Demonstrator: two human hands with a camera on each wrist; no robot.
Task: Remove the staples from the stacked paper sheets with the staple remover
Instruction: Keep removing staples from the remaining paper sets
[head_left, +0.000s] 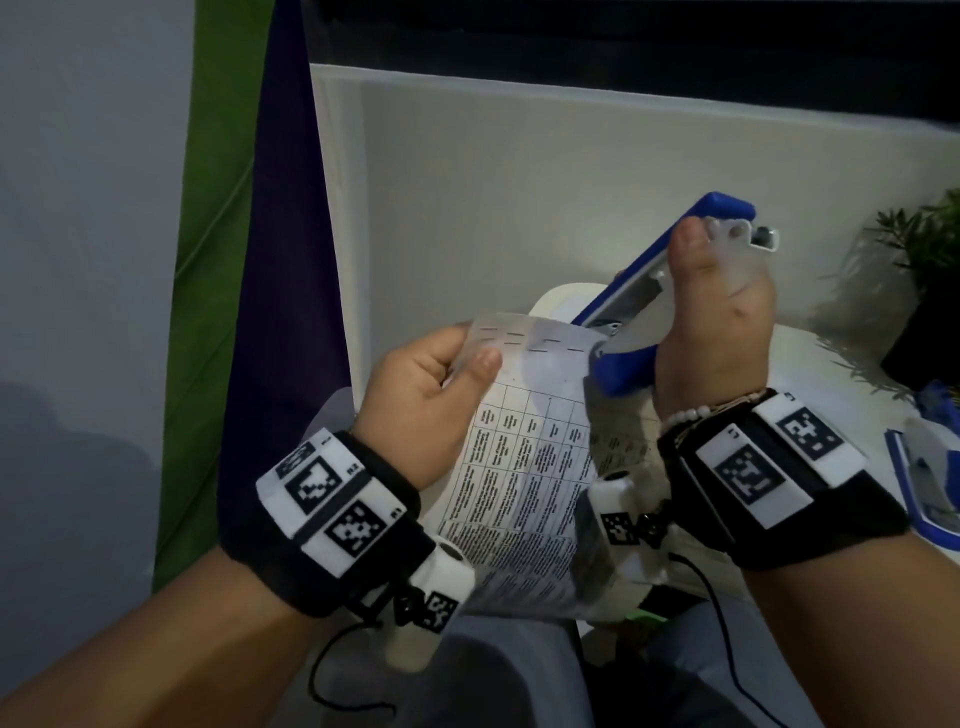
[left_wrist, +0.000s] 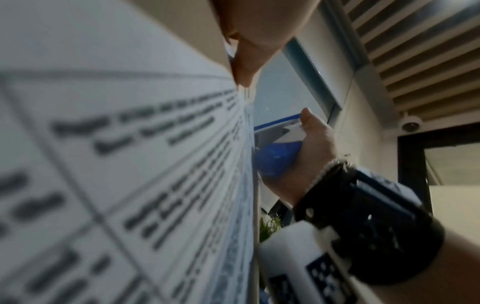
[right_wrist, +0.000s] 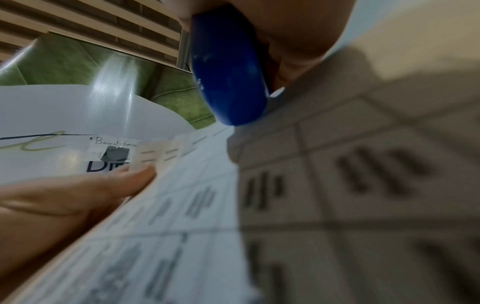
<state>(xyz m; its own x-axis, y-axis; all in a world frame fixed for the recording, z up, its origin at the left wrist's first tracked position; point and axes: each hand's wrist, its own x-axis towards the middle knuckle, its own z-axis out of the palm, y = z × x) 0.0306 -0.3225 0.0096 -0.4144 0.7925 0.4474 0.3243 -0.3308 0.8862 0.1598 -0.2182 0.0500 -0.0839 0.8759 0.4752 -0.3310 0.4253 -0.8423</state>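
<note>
A stack of printed paper sheets (head_left: 530, 467) is held up in front of me, with a row of staples (head_left: 540, 340) along its top edge. My left hand (head_left: 457, 374) pinches the top left corner, thumb on the front and fingers behind. My right hand (head_left: 711, 291) grips a blue and silver staple remover (head_left: 670, 260), whose lower tip touches the paper's top right corner. The left wrist view shows the sheets (left_wrist: 130, 164) close up, with the blue tool (left_wrist: 275, 158) beyond their edge. In the right wrist view the tool (right_wrist: 228, 72) sits above the staples (right_wrist: 155, 156).
A white table (head_left: 810, 358) lies behind the paper, backed by a white panel (head_left: 519, 182). A potted plant (head_left: 924, 244) stands at the far right, with a blue-rimmed item (head_left: 930, 483) near it. Green and purple curtains (head_left: 234, 260) hang on the left.
</note>
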